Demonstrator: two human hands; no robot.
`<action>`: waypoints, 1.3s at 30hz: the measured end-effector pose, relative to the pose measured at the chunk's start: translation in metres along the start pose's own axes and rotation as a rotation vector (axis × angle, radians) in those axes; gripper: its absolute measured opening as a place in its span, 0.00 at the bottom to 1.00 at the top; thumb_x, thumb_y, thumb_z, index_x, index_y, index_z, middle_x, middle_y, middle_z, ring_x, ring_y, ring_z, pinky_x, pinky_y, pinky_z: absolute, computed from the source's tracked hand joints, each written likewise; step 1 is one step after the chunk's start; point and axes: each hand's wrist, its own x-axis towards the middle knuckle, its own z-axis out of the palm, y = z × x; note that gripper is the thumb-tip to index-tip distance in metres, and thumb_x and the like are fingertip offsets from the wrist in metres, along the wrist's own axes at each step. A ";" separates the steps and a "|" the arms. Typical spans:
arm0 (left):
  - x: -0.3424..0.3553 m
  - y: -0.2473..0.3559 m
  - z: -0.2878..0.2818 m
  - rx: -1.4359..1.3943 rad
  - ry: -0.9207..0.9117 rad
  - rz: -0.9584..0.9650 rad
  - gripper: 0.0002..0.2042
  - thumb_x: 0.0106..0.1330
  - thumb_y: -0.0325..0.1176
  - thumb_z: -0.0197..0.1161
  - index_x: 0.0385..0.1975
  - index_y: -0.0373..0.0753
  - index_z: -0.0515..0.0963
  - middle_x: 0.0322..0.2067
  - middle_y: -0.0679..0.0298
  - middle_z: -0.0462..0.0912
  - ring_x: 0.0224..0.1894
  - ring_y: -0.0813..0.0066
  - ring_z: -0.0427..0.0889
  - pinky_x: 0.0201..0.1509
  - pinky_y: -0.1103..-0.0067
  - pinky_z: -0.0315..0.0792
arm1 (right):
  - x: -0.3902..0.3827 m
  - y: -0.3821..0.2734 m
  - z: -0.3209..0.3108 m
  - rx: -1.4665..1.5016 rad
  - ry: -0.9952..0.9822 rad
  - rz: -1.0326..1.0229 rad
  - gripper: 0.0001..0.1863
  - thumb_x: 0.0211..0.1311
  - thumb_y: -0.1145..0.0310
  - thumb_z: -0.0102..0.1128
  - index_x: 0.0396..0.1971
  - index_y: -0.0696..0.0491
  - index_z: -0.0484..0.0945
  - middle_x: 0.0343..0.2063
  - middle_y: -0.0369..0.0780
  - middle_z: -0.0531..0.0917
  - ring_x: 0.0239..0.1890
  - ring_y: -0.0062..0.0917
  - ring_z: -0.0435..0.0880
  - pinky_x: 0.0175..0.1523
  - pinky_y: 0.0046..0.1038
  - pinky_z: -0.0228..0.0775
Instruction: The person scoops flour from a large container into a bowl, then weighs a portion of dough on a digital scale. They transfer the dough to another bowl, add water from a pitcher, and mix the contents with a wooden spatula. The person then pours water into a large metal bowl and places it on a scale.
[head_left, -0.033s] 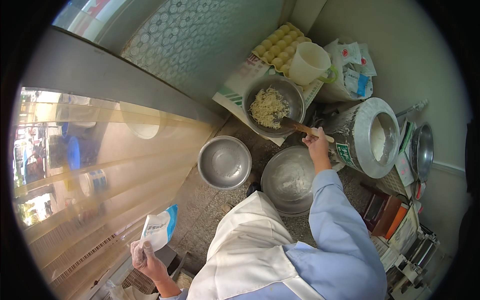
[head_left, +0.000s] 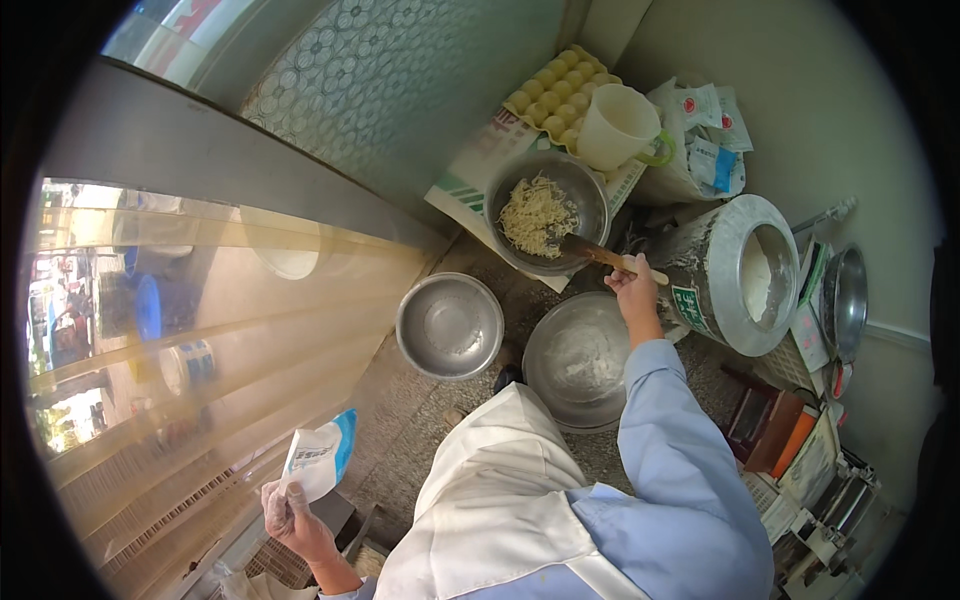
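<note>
My right hand (head_left: 634, 285) is closed round the pale end of a wooden spatula (head_left: 592, 250). The spatula's darker end reaches over the rim into a metal bowl (head_left: 598, 190), touching a heap of pale yellow shreds (head_left: 538, 215). At the lower left, my left hand (head_left: 290, 515) pinches a small white-and-blue packet (head_left: 318, 458) by its lower edge, well away from the bowls; whitish powder coats these fingers. Below my right hand stands a wide metal basin (head_left: 575, 350) with white powder on its bottom. A smaller metal bowl (head_left: 450, 325) to its left holds a little white residue.
Behind the bowl of shreds are a tray of eggs (head_left: 563, 92) and a white plastic jug (head_left: 618, 125). A sack of packets (head_left: 700, 150) leans by the wall. A metal drum (head_left: 735, 275) with white powder stands right. A plastic strip curtain (head_left: 220, 370) hangs left.
</note>
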 end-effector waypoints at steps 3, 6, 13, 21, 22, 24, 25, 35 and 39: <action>0.003 0.002 0.002 -0.002 -0.012 0.020 0.07 0.62 0.26 0.58 0.24 0.29 0.75 0.26 0.66 0.71 0.31 0.78 0.66 0.37 0.83 0.60 | -0.003 0.000 0.001 -0.303 0.144 0.016 0.17 0.65 0.55 0.49 0.33 0.56 0.72 0.25 0.39 0.75 0.26 0.25 0.75 0.38 0.35 0.75; 0.003 0.005 0.005 0.006 -0.023 0.038 0.07 0.61 0.26 0.58 0.24 0.30 0.75 0.26 0.66 0.71 0.31 0.78 0.66 0.37 0.83 0.60 | -0.009 -0.004 0.009 -0.083 0.089 0.000 0.15 0.64 0.57 0.49 0.31 0.56 0.72 0.25 0.40 0.75 0.28 0.27 0.75 0.39 0.36 0.74; 0.002 -0.004 0.000 -0.007 -0.029 0.031 0.07 0.61 0.26 0.59 0.23 0.30 0.76 0.26 0.66 0.71 0.31 0.77 0.66 0.36 0.82 0.59 | -0.040 0.013 0.045 0.041 -0.127 0.134 0.14 0.61 0.61 0.51 0.22 0.54 0.67 0.22 0.44 0.76 0.25 0.36 0.76 0.37 0.41 0.74; 0.003 -0.046 -0.019 0.016 -0.042 -0.006 0.07 0.59 0.27 0.60 0.22 0.30 0.75 0.24 0.66 0.70 0.29 0.77 0.65 0.34 0.81 0.58 | -0.071 0.145 0.040 -0.258 -0.079 0.530 0.12 0.63 0.62 0.48 0.32 0.58 0.69 0.28 0.45 0.77 0.23 0.35 0.78 0.30 0.39 0.75; 0.003 -0.053 -0.024 0.039 -0.050 -0.001 0.07 0.59 0.27 0.60 0.22 0.30 0.75 0.24 0.66 0.70 0.29 0.77 0.65 0.34 0.81 0.58 | -0.073 0.165 0.035 -0.316 -0.033 0.546 0.13 0.63 0.62 0.48 0.34 0.59 0.69 0.29 0.45 0.77 0.22 0.34 0.79 0.28 0.37 0.76; 0.005 -0.071 -0.031 0.066 -0.064 0.001 0.08 0.59 0.27 0.60 0.21 0.30 0.74 0.23 0.65 0.69 0.29 0.77 0.65 0.33 0.81 0.58 | -0.070 0.206 0.027 -0.428 0.045 0.529 0.13 0.62 0.64 0.46 0.36 0.59 0.68 0.31 0.46 0.77 0.23 0.34 0.80 0.27 0.36 0.77; 0.006 -0.080 -0.035 0.074 -0.068 -0.003 0.08 0.59 0.26 0.60 0.20 0.30 0.74 0.24 0.65 0.69 0.29 0.77 0.65 0.33 0.81 0.58 | -0.068 0.226 0.024 -0.485 0.101 0.519 0.13 0.62 0.64 0.46 0.37 0.60 0.68 0.32 0.46 0.77 0.24 0.35 0.80 0.26 0.36 0.77; 0.015 -0.168 -0.059 0.104 -0.078 -0.139 0.08 0.63 0.28 0.58 0.26 0.29 0.73 0.28 0.66 0.67 0.33 0.80 0.68 0.37 0.84 0.62 | -0.035 0.381 -0.033 -0.924 0.208 0.633 0.15 0.62 0.68 0.39 0.44 0.60 0.68 0.26 0.47 0.79 0.18 0.30 0.80 0.16 0.29 0.73; 0.022 -0.180 -0.073 0.105 -0.069 -0.156 0.07 0.63 0.26 0.56 0.24 0.30 0.71 0.27 0.66 0.66 0.32 0.80 0.67 0.38 0.83 0.62 | -0.036 0.390 -0.041 -0.963 0.231 0.561 0.10 0.62 0.66 0.41 0.35 0.56 0.68 0.13 0.45 0.75 0.07 0.29 0.70 0.10 0.30 0.62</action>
